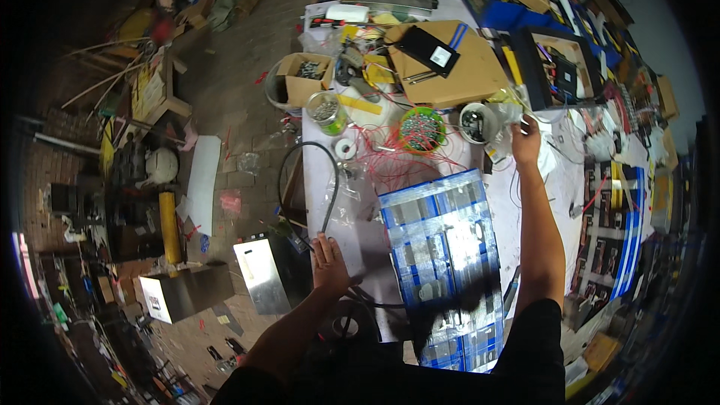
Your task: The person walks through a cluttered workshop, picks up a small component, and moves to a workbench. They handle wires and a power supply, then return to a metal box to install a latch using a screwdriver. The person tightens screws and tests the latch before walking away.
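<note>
My left hand (328, 266) is at the left edge of the white-covered table, its fingers close together over a black cable (335, 184). The cable loops up from the fingers and runs on past the thumb side toward a battery pack. My right hand (527, 141) reaches far right, fingers curled beside a clear plastic bag (506, 115) and a white tub (475, 124) of small dark parts. What its fingertips hold is too small to tell. Between my arms lies the large blue battery pack (442, 255), wrapped in shiny clear film.
Behind the pack, thin red wires (382, 150) surround a green bowl (422, 130) of small metal parts. A jar of screws (326, 112), a cardboard box (306, 79) and a flat cardboard piece (450, 75) stand farther back. Another blue-edged pack (611, 229) lies right. Metal cases (262, 274) are low left.
</note>
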A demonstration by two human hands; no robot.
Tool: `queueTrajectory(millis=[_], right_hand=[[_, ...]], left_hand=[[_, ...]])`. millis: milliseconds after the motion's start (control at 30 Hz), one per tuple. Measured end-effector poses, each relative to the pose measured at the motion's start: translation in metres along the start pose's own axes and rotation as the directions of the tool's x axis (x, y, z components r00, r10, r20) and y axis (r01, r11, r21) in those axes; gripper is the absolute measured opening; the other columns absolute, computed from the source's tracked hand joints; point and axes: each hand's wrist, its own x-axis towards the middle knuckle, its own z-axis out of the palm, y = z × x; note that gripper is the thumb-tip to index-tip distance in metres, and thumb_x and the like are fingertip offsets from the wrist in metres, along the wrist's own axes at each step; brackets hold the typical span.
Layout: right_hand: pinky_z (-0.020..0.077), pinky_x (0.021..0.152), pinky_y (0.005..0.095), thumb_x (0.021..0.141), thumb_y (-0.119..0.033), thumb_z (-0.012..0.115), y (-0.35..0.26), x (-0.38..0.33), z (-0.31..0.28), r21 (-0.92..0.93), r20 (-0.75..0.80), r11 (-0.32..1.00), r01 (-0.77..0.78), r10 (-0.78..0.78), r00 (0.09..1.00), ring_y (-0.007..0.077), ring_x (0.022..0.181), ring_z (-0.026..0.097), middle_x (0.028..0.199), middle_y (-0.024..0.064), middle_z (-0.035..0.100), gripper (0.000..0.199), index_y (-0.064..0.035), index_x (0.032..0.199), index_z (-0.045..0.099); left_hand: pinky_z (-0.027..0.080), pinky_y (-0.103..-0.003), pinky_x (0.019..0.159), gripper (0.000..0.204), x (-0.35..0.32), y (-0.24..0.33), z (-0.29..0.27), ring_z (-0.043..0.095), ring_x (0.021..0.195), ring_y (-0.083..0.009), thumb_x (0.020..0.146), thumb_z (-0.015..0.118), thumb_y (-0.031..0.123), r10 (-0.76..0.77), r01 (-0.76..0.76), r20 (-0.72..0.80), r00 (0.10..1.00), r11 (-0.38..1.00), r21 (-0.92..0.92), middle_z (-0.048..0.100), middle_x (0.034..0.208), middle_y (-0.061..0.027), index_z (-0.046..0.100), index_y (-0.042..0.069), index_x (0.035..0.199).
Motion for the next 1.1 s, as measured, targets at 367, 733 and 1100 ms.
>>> queueTrajectory(millis=[367,733,1100], right_hand=[[0.0500,0.095,0.0317,0.093,-0.005,0.063,-0.056,-0.006,0.004,-0.007,0.053,0.993,0.120,-0.120,0.991,0.0199,0.107,0.062,0.126,0.0143,0.064,0.037,0.0035,0.129,0.058],[0.0440,0.104,0.0323,0.095,-0.001,0.064,-0.086,-0.016,0.021,0.006,0.101,0.966,0.258,-0.257,0.961,0.0198,0.115,0.061,0.123,0.0109,0.067,0.032,0.0017,0.126,0.062],[0.0519,0.090,0.0268,0.095,-0.001,0.063,-0.166,-0.050,0.054,0.145,0.324,0.939,0.310,-0.342,0.882,0.0130,0.103,0.064,0.115,0.0080,0.068,0.025,0.0014,0.121,0.064]], left_hand=[[0.011,-0.058,0.123,0.137,0.007,-0.009,0.041,0.002,0.150,-0.0571,0.074,0.076,0.069,-0.005,0.018,-0.120,0.993,0.994,0.109,-0.006,0.161,-0.0394,0.003,-0.015,0.154],[0.021,-0.056,0.122,0.073,-0.002,-0.004,0.018,0.015,0.151,-0.0533,0.098,0.049,0.022,-0.017,0.030,-0.153,0.988,0.996,0.086,0.007,0.163,-0.0364,0.019,-0.014,0.153],[0.021,-0.059,0.121,0.086,-0.006,-0.001,-0.003,0.014,0.148,-0.0576,0.095,0.059,0.030,-0.002,-0.015,-0.138,0.990,0.993,-0.117,0.006,0.160,-0.0416,0.016,-0.019,0.151]])
